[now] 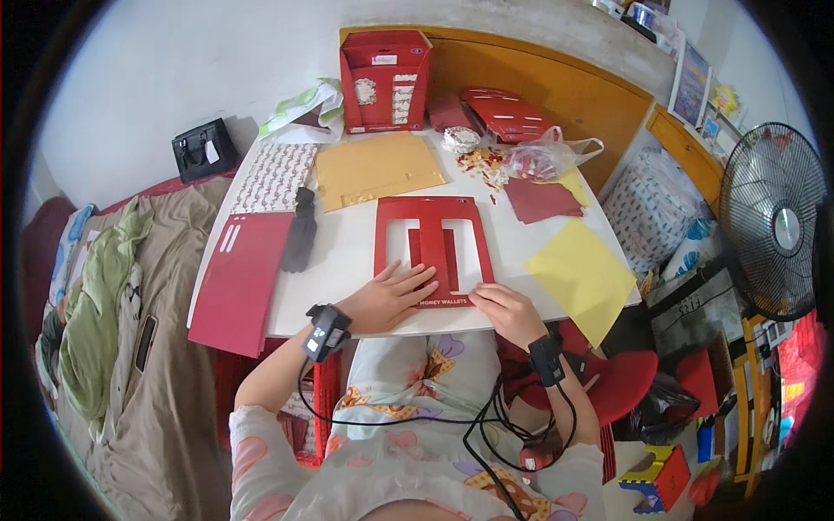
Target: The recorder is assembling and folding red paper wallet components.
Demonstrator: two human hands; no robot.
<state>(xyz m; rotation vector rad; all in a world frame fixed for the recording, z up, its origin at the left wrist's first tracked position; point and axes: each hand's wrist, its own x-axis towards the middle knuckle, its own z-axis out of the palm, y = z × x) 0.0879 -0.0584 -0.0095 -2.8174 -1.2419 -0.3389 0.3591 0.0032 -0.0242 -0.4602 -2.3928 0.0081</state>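
A red cardboard panel [434, 227] with two tall cut-out windows lies flat at the near edge of the white table. My left hand [389, 300] rests on its lower left part, fingers spread, palm down. Behind the windows, a darker red piece [414, 247] shows in part. At the panel's lower right corner, my right hand [511, 311] has its fingers bent and pinched together on the edge. Left of the panel lie a dark folded cloth-like item [300, 233] and a large plain red sheet [239, 282] with slots.
A red display box [387, 82] stands at the back beside a brown envelope [382, 169] and patterned paper [274, 178]. Paper scraps [483, 165], a plastic bag [543, 159] and yellow sheets [584, 280] lie right. Black cables [486, 421] hang over my lap. A fan [776, 221] stands far right.
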